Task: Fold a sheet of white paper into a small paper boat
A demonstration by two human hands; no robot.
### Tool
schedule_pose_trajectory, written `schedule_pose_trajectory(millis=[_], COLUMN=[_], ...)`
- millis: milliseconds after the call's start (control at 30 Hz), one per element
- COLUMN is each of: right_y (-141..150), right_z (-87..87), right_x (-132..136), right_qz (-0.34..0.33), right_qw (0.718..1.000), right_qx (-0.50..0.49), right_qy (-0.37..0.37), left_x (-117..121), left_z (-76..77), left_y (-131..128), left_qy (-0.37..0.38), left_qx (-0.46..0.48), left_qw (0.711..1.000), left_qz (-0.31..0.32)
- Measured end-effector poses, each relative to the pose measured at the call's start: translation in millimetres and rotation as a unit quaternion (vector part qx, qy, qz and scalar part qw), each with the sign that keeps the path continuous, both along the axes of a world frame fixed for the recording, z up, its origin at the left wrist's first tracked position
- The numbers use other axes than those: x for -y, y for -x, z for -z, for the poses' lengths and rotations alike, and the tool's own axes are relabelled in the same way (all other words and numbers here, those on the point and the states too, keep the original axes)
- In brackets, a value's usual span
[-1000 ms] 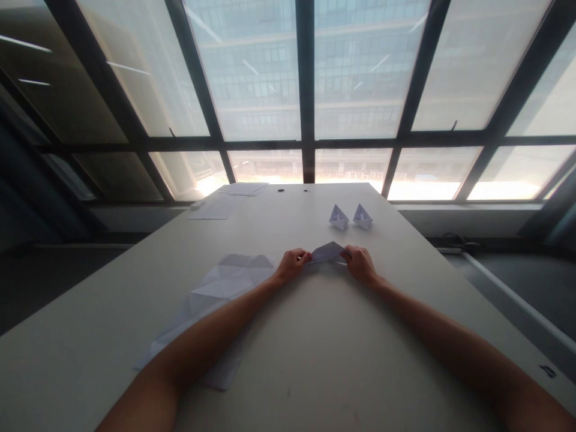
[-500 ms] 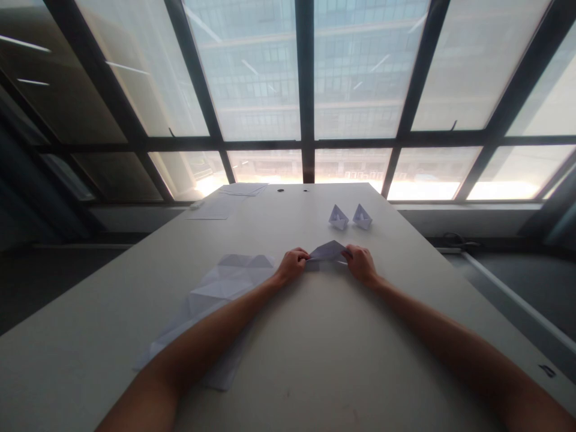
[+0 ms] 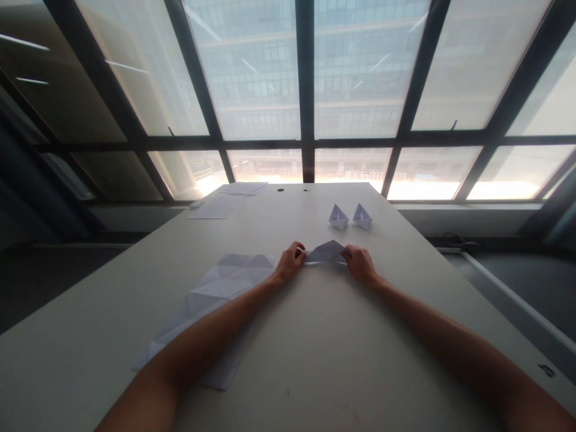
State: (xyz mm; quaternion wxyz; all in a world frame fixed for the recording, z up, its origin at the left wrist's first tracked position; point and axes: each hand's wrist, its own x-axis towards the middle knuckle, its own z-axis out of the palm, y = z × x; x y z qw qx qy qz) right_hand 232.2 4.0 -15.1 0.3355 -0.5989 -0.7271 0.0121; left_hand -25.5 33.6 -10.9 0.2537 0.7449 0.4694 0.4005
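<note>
A folded piece of white paper (image 3: 327,251) with a raised peak is stretched between my two hands, just above the table. My left hand (image 3: 291,261) pinches its left end between thumb and fingers. At the opposite end my right hand (image 3: 359,261) grips the paper, its fingertips partly hidden by the folds. Beyond my right hand stand two finished-looking paper boats, a left one (image 3: 338,217) and a right one (image 3: 362,216), side by side. Creased, unfolded paper sheets (image 3: 225,282) lie flat under and beside my left forearm.
Flat white sheets (image 3: 211,207) lie at the far left of the white table (image 3: 288,372). Two small dark spots mark the far end. A small dark item (image 3: 546,370) is near the right edge. Large framed windows stand behind.
My left hand has shifted slightly and its fingers have lifted a little, showing more of the paper's left end. My right hand and the boats stay where they were.
</note>
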Motion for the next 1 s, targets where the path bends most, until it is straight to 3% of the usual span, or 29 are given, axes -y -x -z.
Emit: schedule_pose_trajectory(millis=[200,533,1000], right_y=[0,2,1], right_z=[2.1,4.8,11.2], right_x=[-1,-1,-5], right_qz=[-0.023,0.006,-0.094], right_qw=[1.0,0.999,0.993], right_qx=[-0.018,-0.031,-0.061], right_qy=[-0.012,-0.02,-0.025], left_x=[0,0,2], left_z=[-0.3,1.2,-2.3], left_y=[-2,-3,0], left_qy=[-0.01,-0.064,-0.01], left_qx=[-0.01,-0.028,-0.038], left_qw=[1.0,0.997,0.998], left_qz=[-0.006,0.028,0.048])
